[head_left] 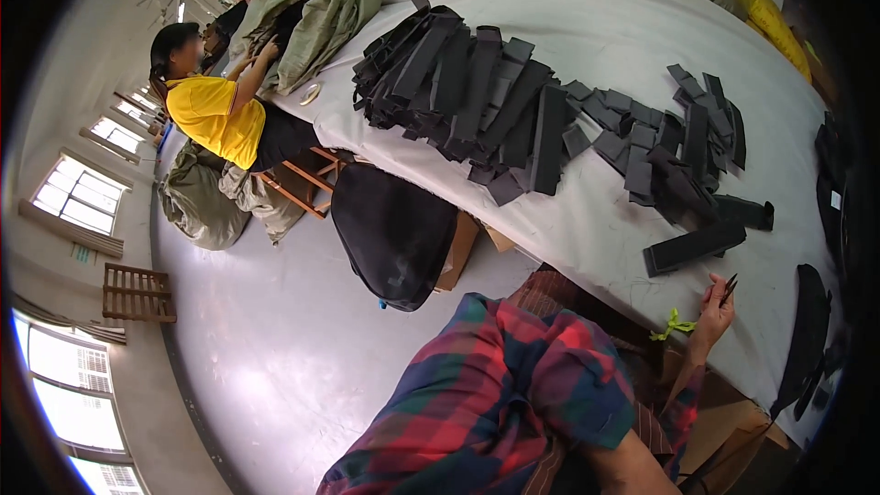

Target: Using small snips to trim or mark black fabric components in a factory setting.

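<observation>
At table's edge, right hand (713, 312) around slim black tool (729, 289).

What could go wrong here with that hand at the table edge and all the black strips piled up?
The hand holds a thin dark tool, maybe small scissors, right at the edge of the table; it might slip off. The nearest black strip lies close to that edge and could get nudged down. The loose pile of black strips looks easy to topple or mix up.
</observation>
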Action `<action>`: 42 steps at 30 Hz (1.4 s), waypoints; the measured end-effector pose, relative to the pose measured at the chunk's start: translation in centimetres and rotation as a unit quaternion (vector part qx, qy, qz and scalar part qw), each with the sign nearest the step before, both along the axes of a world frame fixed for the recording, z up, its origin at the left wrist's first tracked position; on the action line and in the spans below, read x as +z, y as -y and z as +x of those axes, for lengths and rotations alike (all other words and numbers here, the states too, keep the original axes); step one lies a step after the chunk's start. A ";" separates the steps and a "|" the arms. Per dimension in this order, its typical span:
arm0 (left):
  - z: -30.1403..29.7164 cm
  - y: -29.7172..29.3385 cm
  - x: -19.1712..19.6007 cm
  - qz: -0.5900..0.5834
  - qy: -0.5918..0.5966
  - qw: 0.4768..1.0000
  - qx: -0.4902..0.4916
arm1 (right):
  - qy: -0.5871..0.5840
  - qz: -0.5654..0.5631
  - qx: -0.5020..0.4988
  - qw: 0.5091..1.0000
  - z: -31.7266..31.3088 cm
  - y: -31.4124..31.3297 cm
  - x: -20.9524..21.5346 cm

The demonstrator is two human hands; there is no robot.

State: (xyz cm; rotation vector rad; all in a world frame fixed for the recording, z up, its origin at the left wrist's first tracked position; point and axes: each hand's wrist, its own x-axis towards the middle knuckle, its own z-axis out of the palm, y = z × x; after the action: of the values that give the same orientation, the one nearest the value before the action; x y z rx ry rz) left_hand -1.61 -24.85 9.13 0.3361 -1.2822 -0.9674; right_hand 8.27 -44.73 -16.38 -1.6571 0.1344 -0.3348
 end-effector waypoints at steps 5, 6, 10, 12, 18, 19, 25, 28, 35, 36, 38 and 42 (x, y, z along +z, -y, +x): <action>-0.5 0.0 -0.2 0.008 0.013 1.000 0.020 | -0.003 0.008 0.001 1.000 -0.1 0.2 0.0; -0.5 0.0 -0.3 0.009 0.015 1.000 0.023 | -0.002 0.005 0.004 1.000 -0.1 0.3 -0.1; -0.5 -0.1 -0.9 0.010 0.019 0.999 0.035 | 0.006 -0.012 0.010 1.000 -0.3 0.0 0.1; -0.4 -0.1 -1.2 0.009 0.019 0.999 0.040 | 0.005 -0.013 0.011 1.000 -0.3 -0.3 0.3; -0.3 0.0 -2.0 0.006 0.016 0.998 0.055 | -0.003 -0.016 0.010 1.000 -0.4 -0.2 0.7; -0.2 0.0 -2.1 0.005 0.016 0.998 0.058 | -0.005 -0.019 0.009 1.000 -0.3 -0.1 0.7; -0.2 0.4 -2.7 0.003 0.017 0.997 0.071 | -0.011 -0.025 0.008 1.000 -0.4 -0.3 0.6; -0.1 0.6 -2.9 0.004 0.019 0.997 0.076 | 0.001 -0.030 0.006 1.000 -0.5 -0.2 0.5; 0.0 1.2 -3.9 0.007 0.019 0.997 0.073 | 0.002 -0.019 0.006 1.000 -0.7 -0.4 1.2; 0.1 1.3 -4.2 0.006 0.018 0.997 0.068 | -0.002 -0.020 0.007 1.000 -0.8 -0.2 1.2; 0.5 1.9 -5.0 0.005 0.015 0.998 0.056 | -0.010 -0.021 -0.002 1.000 -1.0 0.0 0.7; 0.4 2.9 -4.7 0.000 0.020 0.998 0.051 | -0.004 -0.008 0.007 1.000 -0.9 -1.4 1.7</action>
State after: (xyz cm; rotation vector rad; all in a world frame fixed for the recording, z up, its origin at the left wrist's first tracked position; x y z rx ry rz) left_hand -1.20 -27.72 4.42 0.4192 -1.2877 -0.8775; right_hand 7.38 -43.32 -14.71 -1.6745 0.1272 -0.3191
